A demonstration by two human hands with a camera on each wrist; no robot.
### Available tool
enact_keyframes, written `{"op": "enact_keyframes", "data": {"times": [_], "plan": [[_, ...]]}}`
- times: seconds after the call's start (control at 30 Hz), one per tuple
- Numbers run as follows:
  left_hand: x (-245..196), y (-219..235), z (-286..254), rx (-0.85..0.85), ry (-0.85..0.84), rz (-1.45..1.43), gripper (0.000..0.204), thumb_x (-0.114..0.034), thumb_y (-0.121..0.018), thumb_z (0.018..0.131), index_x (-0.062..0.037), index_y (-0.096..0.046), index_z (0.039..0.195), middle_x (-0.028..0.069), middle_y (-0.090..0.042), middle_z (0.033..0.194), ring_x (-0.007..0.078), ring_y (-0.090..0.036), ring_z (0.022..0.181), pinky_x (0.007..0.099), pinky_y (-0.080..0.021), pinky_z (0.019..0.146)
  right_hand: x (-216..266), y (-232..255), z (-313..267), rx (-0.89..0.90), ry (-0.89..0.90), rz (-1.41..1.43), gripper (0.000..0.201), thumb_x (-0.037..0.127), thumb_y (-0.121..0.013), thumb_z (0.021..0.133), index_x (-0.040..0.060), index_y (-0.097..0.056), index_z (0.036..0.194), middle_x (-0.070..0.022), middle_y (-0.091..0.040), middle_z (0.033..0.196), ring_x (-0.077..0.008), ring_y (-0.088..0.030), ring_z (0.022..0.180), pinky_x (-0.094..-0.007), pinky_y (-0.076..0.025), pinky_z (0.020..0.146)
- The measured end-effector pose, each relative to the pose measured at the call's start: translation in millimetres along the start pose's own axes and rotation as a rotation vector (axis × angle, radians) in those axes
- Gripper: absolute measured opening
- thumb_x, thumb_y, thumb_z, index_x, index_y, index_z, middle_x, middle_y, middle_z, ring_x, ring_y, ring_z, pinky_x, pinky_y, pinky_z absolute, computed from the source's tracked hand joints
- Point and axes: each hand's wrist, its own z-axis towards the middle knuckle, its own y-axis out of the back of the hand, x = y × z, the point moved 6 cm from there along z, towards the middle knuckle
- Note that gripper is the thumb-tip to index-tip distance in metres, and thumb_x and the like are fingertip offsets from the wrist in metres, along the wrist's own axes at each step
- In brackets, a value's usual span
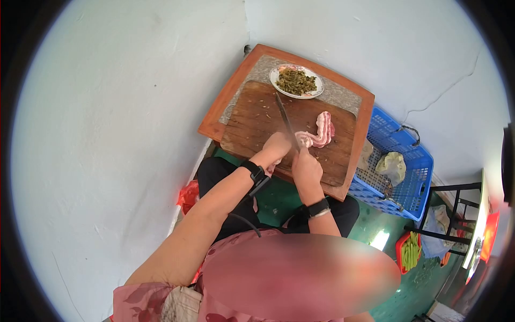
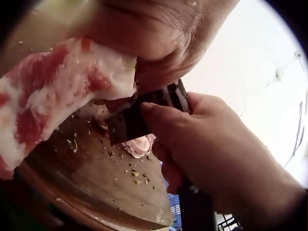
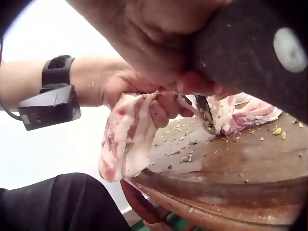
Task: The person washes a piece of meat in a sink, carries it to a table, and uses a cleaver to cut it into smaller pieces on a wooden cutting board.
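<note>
On the wooden cutting board (image 1: 252,121), a streaky strip of pork belly (image 1: 323,129) lies bent at the right of the knife (image 1: 287,119). My right hand (image 1: 307,170) grips the knife's dark handle (image 3: 240,53), its thumb against the blade (image 2: 130,122) in the left wrist view. Just left of the blade, my left hand (image 1: 276,146) holds pork, whose thick end (image 3: 127,139) hangs past the board's near edge. The blade's lower part stands at the meat between both hands. Its cutting edge is mostly hidden by fingers and meat.
Chopped green vegetable fills a patterned plate (image 1: 273,80) behind the board, on a wood-framed table (image 1: 225,115). Right of the table stands a blue plastic basket (image 1: 424,161) with plastic bags inside. A red basket (image 1: 399,257) of long green vegetables sits on the floor. Walls border the table.
</note>
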Motion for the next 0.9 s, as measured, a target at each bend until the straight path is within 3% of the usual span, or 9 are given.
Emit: {"op": "enact_keyframes", "data": {"times": [0.1,0.23,0.33,0.43,0.47,0.57,0.87,0.9], "plan": [[40,-27,15,-0.04,0.053,-0.211,0.026,-0.014,-0.047,0.078,0.0036,-0.064,0.087,0.026,-0.062,0.082,0.0378,-0.063,0.076,0.0413,-0.047,0.065,-10,9,-30,0.017,0.028,-0.017,0.017,0.022,-0.053,0.087,0.0049,-0.051,0.084,-0.02,-0.061,0.066,-0.0375,-0.062,0.06,-0.0478,-0.05,0.053],[51,-36,0,-0.078,0.222,-0.483,0.024,-0.005,-0.044,0.075,0.0053,-0.063,0.085,0.0241,-0.062,0.073,0.0344,-0.063,0.07,0.04,-0.045,0.062,-33,14,-69,0.078,0.031,-0.113,0.016,0.021,-0.053,0.088,0.0057,-0.051,0.083,-0.0171,-0.061,0.064,-0.0346,-0.062,0.058,-0.044,-0.05,0.049],[70,-56,1,-0.06,0.241,-0.501,0.017,-0.011,-0.05,0.087,0.0028,-0.06,0.085,0.0035,-0.048,0.056,0.0123,-0.044,0.043,0.0277,-0.03,0.039,-37,8,-78,0.066,0.067,-0.164,0.013,0.019,-0.053,0.087,0.0064,-0.051,0.082,-0.0148,-0.061,0.063,-0.0319,-0.063,0.056,-0.0408,-0.051,0.047],[84,-69,-5,-0.252,0.147,-0.61,0.028,-0.019,-0.051,0.081,0.0066,-0.063,0.084,0.0224,-0.061,0.069,0.0306,-0.062,0.066,0.0392,-0.045,0.061,-34,1,-78,0.044,0.125,-0.194,0.008,0.015,-0.052,0.085,0.0073,-0.051,0.082,-0.0128,-0.061,0.063,-0.0294,-0.063,0.054,-0.0383,-0.052,0.046],[87,-70,-6,-0.267,0.072,-0.708,0.034,-0.026,-0.055,0.082,0.0064,-0.063,0.083,0.0225,-0.062,0.07,0.0318,-0.062,0.066,0.0394,-0.046,0.061,-31,0,-76,0.037,0.143,-0.203,0.006,0.013,-0.052,0.084,0.0076,-0.051,0.082,-0.0122,-0.061,0.063,-0.0285,-0.063,0.054,-0.0375,-0.052,0.047],[65,-51,-32,-0.173,0.241,-0.537,0.028,-0.019,-0.052,0.08,0.0067,-0.063,0.083,0.0236,-0.062,0.071,0.0319,-0.063,0.069,0.0384,-0.046,0.062,-24,-1,-75,0.024,0.203,-0.276,0.002,0.009,-0.052,0.081,0.0074,-0.051,0.081,-0.0116,-0.061,0.065,-0.0278,-0.064,0.055,-0.0363,-0.053,0.047],[56,-52,-45,-0.126,0.209,-0.516,0.021,-0.007,-0.048,0.074,0.0104,-0.059,0.078,0.0222,-0.059,0.067,0.0289,-0.06,0.062,0.0406,-0.044,0.056,-2,-18,-38,0.06,0.27,-0.279,0.002,0.009,-0.053,0.08,0.0065,-0.051,0.079,-0.0127,-0.062,0.068,-0.0282,-0.066,0.06,-0.036,-0.054,0.05],[61,-57,-41,-0.119,0.177,-0.602,0.018,-0.007,-0.047,0.077,0.0075,-0.058,0.079,0.0159,-0.056,0.063,0.0232,-0.054,0.056,0.036,-0.039,0.05,3,-19,-32,0.062,0.278,-0.268,0.003,0.009,-0.053,0.08,0.0065,-0.051,0.079,-0.013,-0.062,0.068,-0.0289,-0.065,0.061,-0.0369,-0.053,0.05]]}}
